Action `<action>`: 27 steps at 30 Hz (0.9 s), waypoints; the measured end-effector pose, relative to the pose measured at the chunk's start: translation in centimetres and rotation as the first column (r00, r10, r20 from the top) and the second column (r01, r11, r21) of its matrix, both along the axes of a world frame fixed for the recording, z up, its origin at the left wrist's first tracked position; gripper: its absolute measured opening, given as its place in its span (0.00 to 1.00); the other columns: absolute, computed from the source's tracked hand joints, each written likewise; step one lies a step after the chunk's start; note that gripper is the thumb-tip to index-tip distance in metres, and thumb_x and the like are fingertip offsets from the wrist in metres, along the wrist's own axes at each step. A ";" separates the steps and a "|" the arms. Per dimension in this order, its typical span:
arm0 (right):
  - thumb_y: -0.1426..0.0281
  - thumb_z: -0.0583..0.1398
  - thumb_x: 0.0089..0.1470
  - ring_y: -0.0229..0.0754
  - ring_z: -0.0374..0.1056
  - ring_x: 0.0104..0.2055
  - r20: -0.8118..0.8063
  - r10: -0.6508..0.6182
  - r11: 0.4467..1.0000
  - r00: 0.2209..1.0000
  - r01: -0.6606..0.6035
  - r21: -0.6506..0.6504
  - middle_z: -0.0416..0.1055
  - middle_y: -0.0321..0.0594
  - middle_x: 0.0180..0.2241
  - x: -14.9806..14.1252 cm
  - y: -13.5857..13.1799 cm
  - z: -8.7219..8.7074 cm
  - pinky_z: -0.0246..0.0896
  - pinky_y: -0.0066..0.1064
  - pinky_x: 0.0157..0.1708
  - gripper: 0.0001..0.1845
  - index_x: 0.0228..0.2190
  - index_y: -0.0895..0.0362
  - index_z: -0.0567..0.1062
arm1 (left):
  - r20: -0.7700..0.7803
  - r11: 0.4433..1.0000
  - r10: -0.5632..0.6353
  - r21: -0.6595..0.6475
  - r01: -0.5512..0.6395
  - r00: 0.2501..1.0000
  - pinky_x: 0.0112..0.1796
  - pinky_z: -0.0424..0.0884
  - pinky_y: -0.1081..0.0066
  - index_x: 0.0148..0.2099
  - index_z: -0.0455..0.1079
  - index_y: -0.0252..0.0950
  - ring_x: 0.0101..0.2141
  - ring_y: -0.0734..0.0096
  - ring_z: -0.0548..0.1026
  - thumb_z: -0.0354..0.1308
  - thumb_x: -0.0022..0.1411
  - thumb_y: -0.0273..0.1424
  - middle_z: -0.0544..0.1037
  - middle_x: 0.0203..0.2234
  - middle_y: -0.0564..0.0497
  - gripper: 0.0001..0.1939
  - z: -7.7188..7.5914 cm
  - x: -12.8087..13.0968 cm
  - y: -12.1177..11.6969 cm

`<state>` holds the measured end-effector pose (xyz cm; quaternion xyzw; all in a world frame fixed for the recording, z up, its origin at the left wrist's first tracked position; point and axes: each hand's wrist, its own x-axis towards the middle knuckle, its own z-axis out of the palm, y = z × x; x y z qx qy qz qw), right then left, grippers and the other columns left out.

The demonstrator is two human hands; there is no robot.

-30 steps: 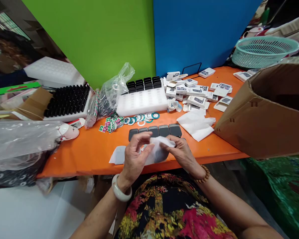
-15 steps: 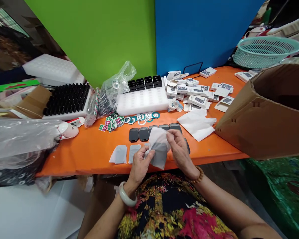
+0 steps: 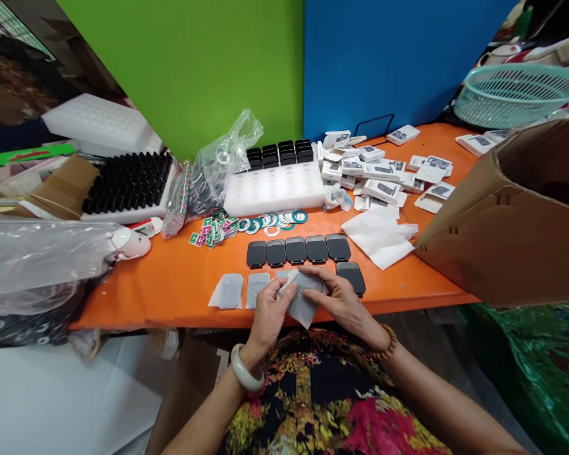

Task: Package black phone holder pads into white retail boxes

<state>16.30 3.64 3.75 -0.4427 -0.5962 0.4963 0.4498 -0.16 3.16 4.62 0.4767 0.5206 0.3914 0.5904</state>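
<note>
Just above my lap, both hands hold a thin, translucent white wrapper (image 3: 304, 308) with a dark flat piece showing through it. My left hand (image 3: 270, 311) pinches its left side between thumb and fingers. From the right, my right hand (image 3: 344, 302) has its fingers folded over the wrapper's upper part. Wrapped pieces lie to the left along the table's front: one wrapped piece (image 3: 227, 292) and another wrapped piece (image 3: 256, 289), with a third partly hidden behind my hands. Behind them runs a row of bare black flat devices (image 3: 296, 250), and a single black device (image 3: 350, 279) lies by my right hand.
Loose white wrappers (image 3: 382, 237) lie right of the row. Small printed boxes (image 3: 382, 189) pile up behind them, beside a white foam tray (image 3: 275, 189). Round stickers (image 3: 272, 222) and square labels (image 3: 213, 230) lie mid-table. A large cardboard box (image 3: 497, 234) stands at the right edge.
The wrapper's raised upper part has come down, and my right fingers now fold over it. Both hands stay on the wrapper. The row of black devices shows more fully.
</note>
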 end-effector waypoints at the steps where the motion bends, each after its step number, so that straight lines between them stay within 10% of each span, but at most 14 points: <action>1: 0.67 0.61 0.53 0.45 0.67 0.50 -0.013 -0.015 0.999 1.000 0.014 -0.031 0.71 0.43 0.49 0.2 0.1 -0.4 0.65 0.37 0.48 0.20 0.49 0.52 0.71 | -0.019 1.000 0.004 -0.001 -0.004 1.000 0.33 0.68 0.73 0.42 0.70 0.34 0.31 0.71 0.71 0.54 0.62 0.43 0.75 0.32 0.50 0.17 -0.2 0.1 0.0; 5: 0.65 0.62 0.50 0.42 0.69 0.40 -0.114 -0.040 0.985 0.993 0.021 -0.169 0.72 0.40 0.39 0.9 0.6 -1.8 0.67 0.33 0.36 0.21 0.47 0.52 0.67 | -0.250 0.969 0.158 0.228 -0.100 0.955 0.40 0.69 0.69 0.50 0.66 0.36 0.39 0.68 0.71 0.54 0.63 0.36 0.73 0.42 0.46 0.15 -1.0 0.3 0.2; 10: 0.64 0.63 0.47 0.43 0.68 0.41 -0.107 -0.116 0.975 0.987 0.092 -0.202 0.70 0.40 0.40 1.6 1.1 -2.4 0.66 0.32 0.36 0.17 0.39 0.53 0.67 | -0.417 0.777 0.359 0.629 -0.021 0.835 0.49 0.67 0.61 0.45 0.71 0.36 0.44 0.63 0.71 0.54 0.62 0.28 0.74 0.40 0.44 0.09 -1.2 0.7 -0.5; 17: 0.65 0.63 0.46 0.42 0.68 0.39 -0.132 -0.135 0.968 0.982 0.103 -0.227 0.70 0.40 0.38 0.8 0.9 -2.6 0.66 0.33 0.37 0.17 0.39 0.53 0.67 | -0.142 0.994 0.066 0.099 -0.052 0.988 0.44 0.72 0.63 0.53 0.69 0.36 0.44 0.61 0.75 0.61 0.57 0.31 0.76 0.46 0.43 0.20 -1.7 2.0 -1.1; 22: 0.64 0.62 0.48 0.40 0.68 0.33 -0.063 -0.104 0.983 0.993 0.092 -0.160 0.71 0.38 0.33 0.5 1.1 -3.2 0.66 0.31 0.31 0.15 0.38 0.53 0.67 | 0.263 0.973 0.194 -0.174 -0.151 0.945 0.37 0.72 0.72 0.42 0.73 0.33 0.33 0.70 0.76 0.68 0.48 0.33 0.80 0.34 0.48 0.18 -2.3 2.0 -0.4; 27: 0.64 0.61 0.52 0.50 0.65 0.48 0.325 -0.382 0.904 0.865 0.279 0.323 0.69 0.47 0.44 1.0 0.5 -2.5 0.63 0.45 0.47 0.13 0.40 0.54 0.72 | 0.297 0.941 0.308 -0.233 -0.244 0.904 0.33 0.71 0.74 0.39 0.73 0.32 0.29 0.73 0.75 0.71 0.44 0.33 0.80 0.29 0.49 0.19 -2.2 1.8 -0.2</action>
